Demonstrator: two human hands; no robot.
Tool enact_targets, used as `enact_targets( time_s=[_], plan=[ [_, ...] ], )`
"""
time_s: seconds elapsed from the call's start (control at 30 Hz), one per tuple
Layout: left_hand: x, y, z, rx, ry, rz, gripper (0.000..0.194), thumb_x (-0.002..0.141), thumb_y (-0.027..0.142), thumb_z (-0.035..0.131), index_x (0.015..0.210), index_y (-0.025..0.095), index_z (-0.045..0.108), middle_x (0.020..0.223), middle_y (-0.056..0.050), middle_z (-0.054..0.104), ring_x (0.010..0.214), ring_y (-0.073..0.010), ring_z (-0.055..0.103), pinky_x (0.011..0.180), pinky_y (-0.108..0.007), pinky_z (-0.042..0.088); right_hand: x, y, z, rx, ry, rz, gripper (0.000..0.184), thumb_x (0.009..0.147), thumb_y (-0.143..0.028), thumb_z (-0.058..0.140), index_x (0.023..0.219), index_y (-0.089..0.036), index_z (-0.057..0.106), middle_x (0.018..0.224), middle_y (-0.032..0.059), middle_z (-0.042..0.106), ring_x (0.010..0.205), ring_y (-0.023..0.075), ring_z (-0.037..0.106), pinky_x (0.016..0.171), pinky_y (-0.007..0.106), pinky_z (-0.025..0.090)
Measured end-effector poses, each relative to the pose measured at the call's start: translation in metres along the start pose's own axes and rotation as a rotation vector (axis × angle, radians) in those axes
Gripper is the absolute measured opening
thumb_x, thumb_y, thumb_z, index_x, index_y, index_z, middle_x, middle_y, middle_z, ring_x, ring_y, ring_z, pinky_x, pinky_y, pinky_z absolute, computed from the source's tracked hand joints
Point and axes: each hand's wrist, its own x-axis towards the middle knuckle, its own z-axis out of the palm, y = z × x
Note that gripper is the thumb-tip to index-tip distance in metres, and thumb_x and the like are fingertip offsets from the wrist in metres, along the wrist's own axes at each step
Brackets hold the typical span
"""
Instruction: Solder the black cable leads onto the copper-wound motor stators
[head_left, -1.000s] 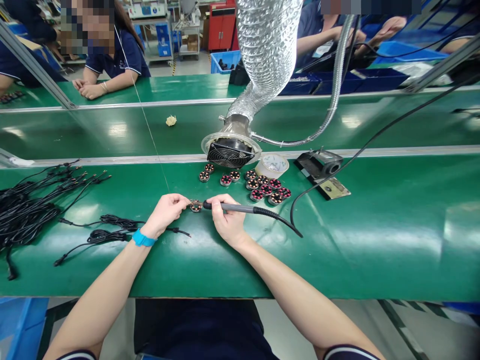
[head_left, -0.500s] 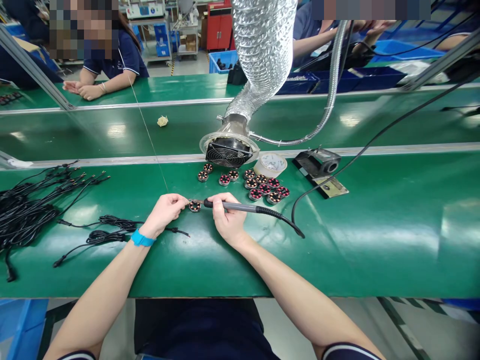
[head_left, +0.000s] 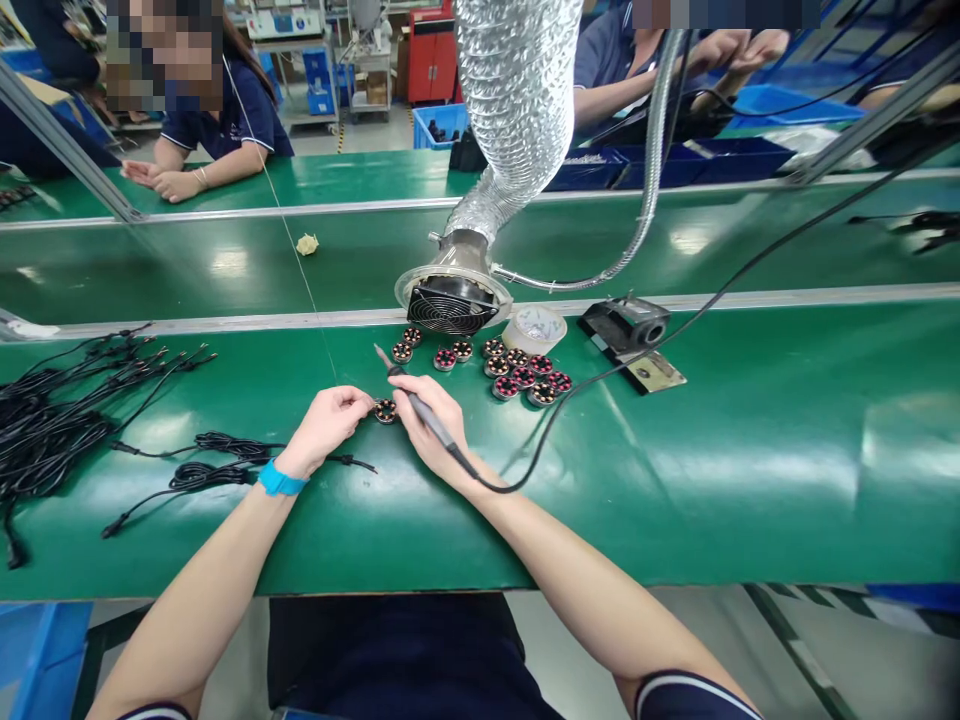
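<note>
My left hand (head_left: 328, 425) pinches a small round wound coil part (head_left: 385, 410) on the green bench (head_left: 675, 480); a thin solder wire (head_left: 289, 235) runs up from these fingers. My right hand (head_left: 435, 428) grips a soldering iron (head_left: 420, 405), its tip lifted and pointing up and left, away from the part. The iron's black cord (head_left: 540, 440) loops off to the right. Several more coil parts (head_left: 517, 372) lie in a cluster just beyond the hands.
A fume extractor fan (head_left: 452, 300) on a silver duct hangs over the parts, next to a tape roll (head_left: 534, 328) and an iron stand (head_left: 628, 330). Black cables (head_left: 67, 410) pile at the left. Other people sit at the far bench.
My right hand swung the soldering iron from lying level with its tip at the coil part to pointing up and away. The left hand stayed put.
</note>
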Motion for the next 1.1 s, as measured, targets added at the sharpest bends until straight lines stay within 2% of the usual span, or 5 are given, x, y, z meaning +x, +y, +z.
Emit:
enact_targets(
  time_s=[0.13,0.37,0.63,0.77,1.1],
  plan=[
    [-0.002,0.002,0.0,0.018,-0.012,0.042,0.028,0.075,0.042,0.064,0.074,0.015,0.059,0.055,0.006,0.041,0.049,-0.0076,0.032,0.046,-0.022,0.022,-0.001,0.01,0.008,0.015,-0.084,-0.068,0.033,0.095,-0.016,0.055,0.126,-0.026,0.058,0.112,0.0063,0.058,0.086,0.0127,0.067,0.085,0.029,0.056],
    [-0.004,0.003,0.001,0.03,-0.031,0.071,0.03,0.079,0.045,0.063,0.077,0.015,0.06,0.056,0.006,0.043,0.049,-0.0083,0.033,0.047,-0.023,0.023,-0.005,0.014,0.012,0.007,-0.152,-0.093,0.041,0.095,-0.012,0.051,0.132,-0.029,0.052,0.112,0.0053,0.052,0.088,0.0126,0.065,0.088,0.03,0.056],
    [-0.001,-0.002,-0.008,0.202,-0.093,0.208,0.03,0.079,0.042,0.067,0.085,0.013,0.069,0.081,-0.006,0.07,0.072,-0.0161,0.059,0.066,-0.026,0.045,-0.005,0.014,0.012,-0.032,-0.138,-0.1,0.041,0.092,-0.01,0.049,0.128,-0.028,0.054,0.108,0.006,0.053,0.09,0.0153,0.062,0.084,0.029,0.055],
    [0.001,-0.005,-0.012,0.281,-0.121,0.196,0.031,0.082,0.045,0.062,0.085,0.014,0.067,0.075,-0.004,0.065,0.062,-0.0144,0.055,0.059,-0.027,0.043,-0.006,0.015,0.013,-0.031,-0.142,-0.09,0.044,0.09,-0.009,0.049,0.13,-0.028,0.053,0.11,0.0065,0.054,0.094,0.0166,0.063,0.087,0.031,0.055],
    [0.003,-0.003,-0.013,0.111,-0.206,0.074,0.033,0.081,0.048,0.064,0.074,0.015,0.061,0.06,0.002,0.05,0.055,-0.0106,0.042,0.053,-0.024,0.03,-0.007,0.012,0.013,-0.02,-0.171,-0.115,0.042,0.092,-0.009,0.049,0.13,-0.027,0.053,0.11,0.0069,0.054,0.09,0.015,0.062,0.086,0.03,0.055]
  ],
)
